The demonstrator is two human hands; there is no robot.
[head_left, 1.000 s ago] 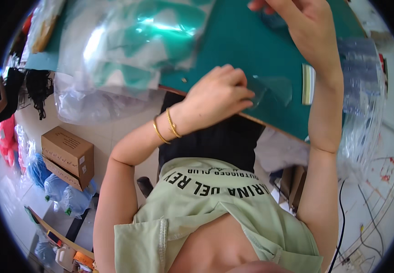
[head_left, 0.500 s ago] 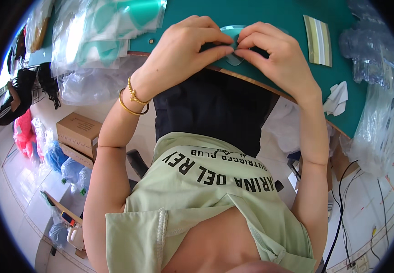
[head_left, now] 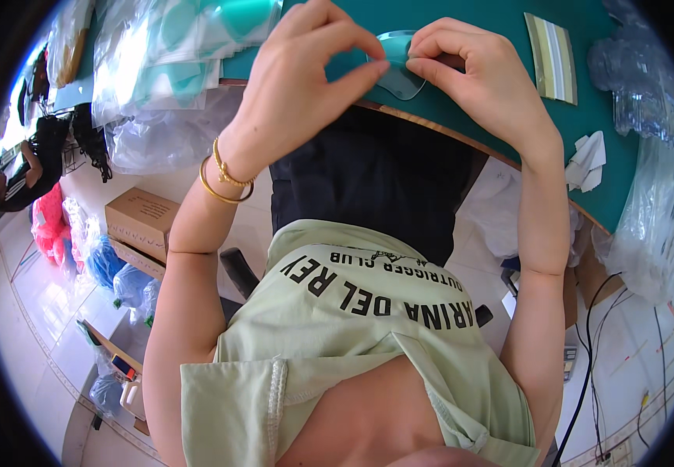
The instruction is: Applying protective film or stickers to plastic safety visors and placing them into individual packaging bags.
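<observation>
A clear, thin, curved plastic piece (head_left: 404,84) with rounded ends is held over the green tabletop, close to its front edge. My right hand (head_left: 469,74) pinches it by its right side between thumb and fingertips. At its left side is my left hand (head_left: 306,70), thumb and index finger bent into a ring with their tips almost together. Whatever lies between those left fingertips is too thin to make out. Two gold bracelets (head_left: 224,183) circle my left wrist. The fingers partly cover the clear piece's upper part.
Stacked clear plastic sleeves (head_left: 161,62) lie on the table's left. A striped packet (head_left: 551,58) and a crumpled white tissue (head_left: 586,161) are at the right, beside bunched clear plastic wrap (head_left: 652,187). A cardboard box (head_left: 140,218) stands on the floor at left; cables (head_left: 592,373) hang at right.
My left hand has shifted up and turned, its thumb and index finger making a wider ring. My right hand has moved slightly right, still pinching the clear piece, more of which now shows.
</observation>
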